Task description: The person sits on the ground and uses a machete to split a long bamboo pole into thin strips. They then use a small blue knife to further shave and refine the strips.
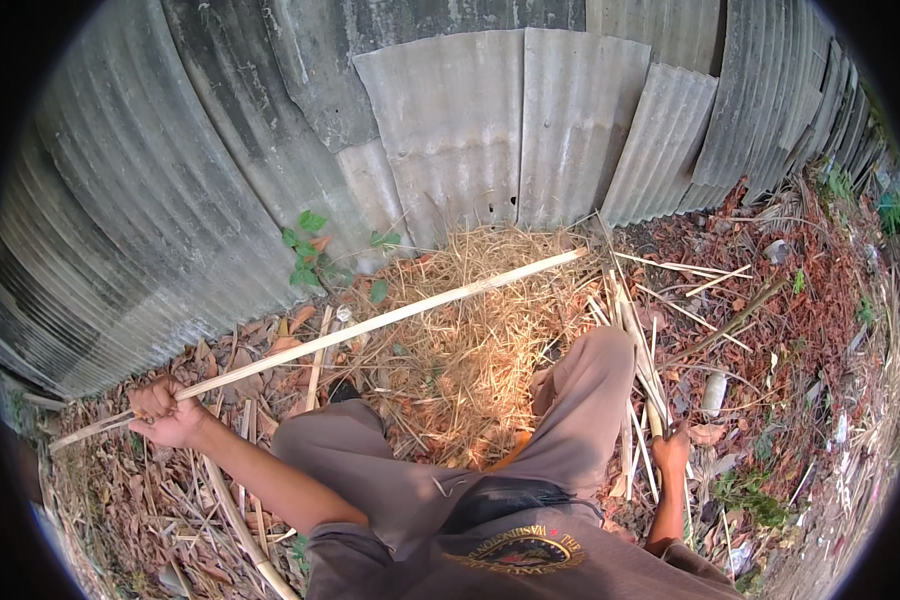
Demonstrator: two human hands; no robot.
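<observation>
My left hand [168,412], out at the left, is closed around one end of a long, pale split bamboo strip [390,319]. The strip slants up to the right across the view, and its far end reaches over a heap of straw-like shavings [470,345]. Low on the right, my right hand [672,448] is closed beside my knee, at the lower end of several narrow bamboo strips [630,325] lying lengthwise. What its fingers wrap around is partly hidden, so I cannot make it out. The shavings lie between my bent legs.
A corrugated metal fence [460,130] stands close ahead. Dry leaves [160,500] and loose sticks cover the ground. A pale cylindrical object [714,394] lies to the right of my right hand. A green plant [307,250] grows by the fence, and a bamboo pole [242,525] lies at lower left.
</observation>
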